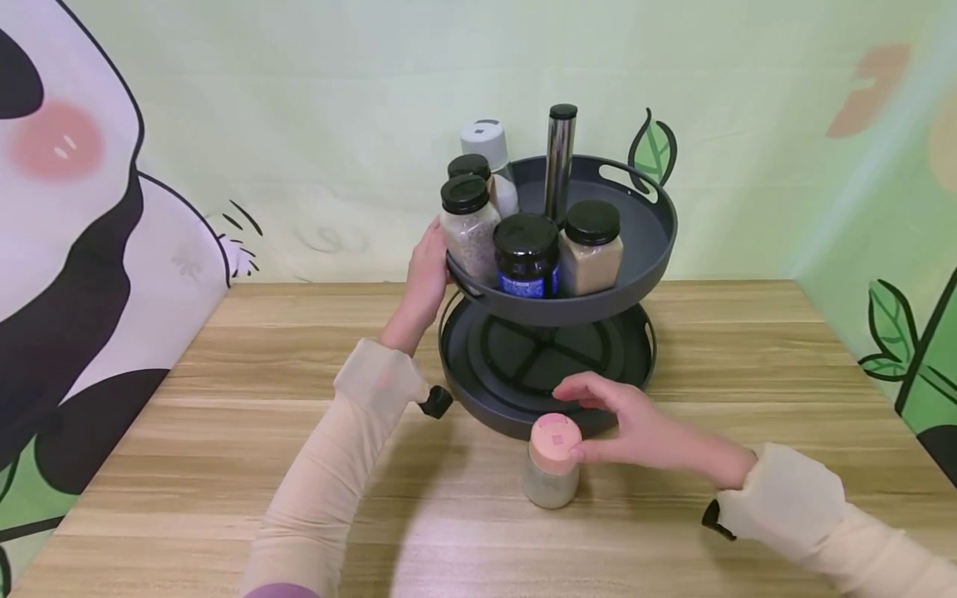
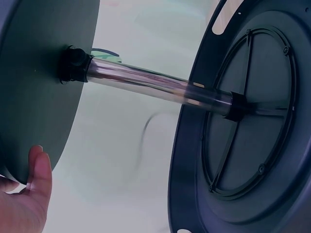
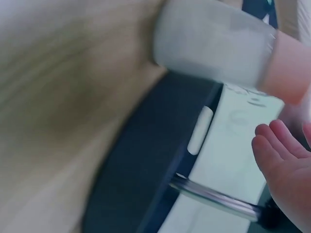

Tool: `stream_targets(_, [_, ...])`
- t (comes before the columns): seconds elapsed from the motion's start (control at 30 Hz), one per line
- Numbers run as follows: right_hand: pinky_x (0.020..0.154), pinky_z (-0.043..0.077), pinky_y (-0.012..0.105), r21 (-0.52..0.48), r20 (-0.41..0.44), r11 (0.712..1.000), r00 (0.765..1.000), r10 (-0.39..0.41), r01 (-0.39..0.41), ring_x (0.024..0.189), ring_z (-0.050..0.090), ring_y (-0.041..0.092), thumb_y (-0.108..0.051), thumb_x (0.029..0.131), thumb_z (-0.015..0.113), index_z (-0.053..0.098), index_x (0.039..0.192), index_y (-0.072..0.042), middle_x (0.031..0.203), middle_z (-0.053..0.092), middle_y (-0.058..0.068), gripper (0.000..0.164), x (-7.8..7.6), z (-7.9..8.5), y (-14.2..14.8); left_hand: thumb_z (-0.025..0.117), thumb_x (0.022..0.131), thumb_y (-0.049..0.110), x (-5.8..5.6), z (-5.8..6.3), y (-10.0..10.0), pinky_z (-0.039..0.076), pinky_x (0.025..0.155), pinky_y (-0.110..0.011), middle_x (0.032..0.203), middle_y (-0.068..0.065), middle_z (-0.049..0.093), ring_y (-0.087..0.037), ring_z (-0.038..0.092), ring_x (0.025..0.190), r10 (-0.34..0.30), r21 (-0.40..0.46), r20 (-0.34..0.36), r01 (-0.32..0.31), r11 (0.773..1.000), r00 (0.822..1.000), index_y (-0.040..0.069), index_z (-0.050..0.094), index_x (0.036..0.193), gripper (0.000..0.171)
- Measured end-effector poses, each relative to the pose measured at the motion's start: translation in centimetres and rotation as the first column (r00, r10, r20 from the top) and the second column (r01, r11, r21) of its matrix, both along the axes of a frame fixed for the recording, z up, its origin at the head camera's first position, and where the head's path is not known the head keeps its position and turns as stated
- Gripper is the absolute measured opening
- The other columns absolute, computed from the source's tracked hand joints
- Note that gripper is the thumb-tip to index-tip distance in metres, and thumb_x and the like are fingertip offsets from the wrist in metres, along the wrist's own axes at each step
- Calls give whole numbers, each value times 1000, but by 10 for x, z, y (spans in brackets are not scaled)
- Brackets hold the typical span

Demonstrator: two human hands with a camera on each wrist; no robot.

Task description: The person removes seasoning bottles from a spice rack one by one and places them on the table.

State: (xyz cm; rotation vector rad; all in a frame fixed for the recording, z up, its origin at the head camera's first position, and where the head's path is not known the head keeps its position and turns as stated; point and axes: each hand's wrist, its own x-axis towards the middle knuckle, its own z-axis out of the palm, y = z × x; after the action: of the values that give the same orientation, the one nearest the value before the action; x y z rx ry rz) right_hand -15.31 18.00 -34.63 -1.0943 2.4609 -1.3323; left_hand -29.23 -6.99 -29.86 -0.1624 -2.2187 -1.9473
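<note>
Fingers [image 1: 591,386] of the right hand [image 1: 635,428] held apart from the thumb [image 1: 594,451], gripping nothing; the pink-lidded jar [image 1: 553,465] stands upright just beside the thumb, contact uncertain, contents indistinct. Left hand [image 1: 428,266]: fingers curled around the rim of the upper tray [image 1: 583,311]. Within it, nearest those fingers, a jar of pale grains [image 1: 469,237]; behind this, a partly hidden jar [image 1: 471,164] and a white-capped bottle [image 1: 484,143]; farther right of them, a blue-labelled dark jar [image 1: 527,257] and a square jar of tan powder [image 1: 591,259]. The lower tray [image 1: 486,413] lies below the left fingers. The left forearm [image 1: 321,482] reaches forward.
</note>
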Motion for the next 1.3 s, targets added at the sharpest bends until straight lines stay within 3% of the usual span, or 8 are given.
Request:
stream_targets(0.17, [92, 40, 22, -17, -73, 1000, 997, -14, 13, 107, 51, 12, -12, 71, 72, 49, 115, -3, 113, 56, 6, 51, -2, 16, 6, 26, 94, 35, 0, 0, 0, 41, 58, -21, 89, 2, 49, -7, 45, 68, -1, 8, 2, 1, 1000, 1000, 22, 48, 124, 39])
stream_targets(0.5, [92, 37, 14, -79, -171, 996, 984, -42, 29, 106, 50, 3, -4, 72, 68, 48, 115, -1, 111, 56, 11, 47, -6, 32, 16, 26, 95, 35, -1, -1, -1, 39, 60, -28, 76, 2, 43, -6, 39, 58, -15, 8, -12, 15, 1000, 1000, 22, 48, 125, 39])
stream_targets(0.73, [91, 36, 13, -96, -171, 993, 982, -81, 66, 107, 49, 0, 0, 71, 68, 48, 115, 0, 112, 55, 5, 49, -8, 40, 21, 27, 95, 36, -2, -1, -1, 40, 61, -28, 83, 2, 46, -6, 41, 61, -12, 14, -12, 12, 1000, 1000, 23, 47, 125, 39])
stream_targets(1.0, [91, 37, 12, -138, -185, 987, 977, -102, 77, 107, 49, -1, 5, 70, 66, 47, 115, 3, 114, 51, -17, 49, -9, 46, 24, 28, 94, 36, -2, -1, 0, 40, 61, -27, 89, 2, 48, -7, 43, 65, -14, 18, -13, 14, 1000, 1000, 22, 48, 124, 39])
stream_targets(1.3, [91, 36, 11, -165, -165, 981, 978, -129, 101, 108, 49, -1, 7, 71, 65, 45, 116, 4, 115, 51, -19, 49, -8, 47, 26, 29, 93, 37, -2, -1, 0, 40, 60, -22, 98, -1, 51, -9, 46, 72, -4, 25, -2, 4, 1000, 1000, 23, 49, 123, 38])
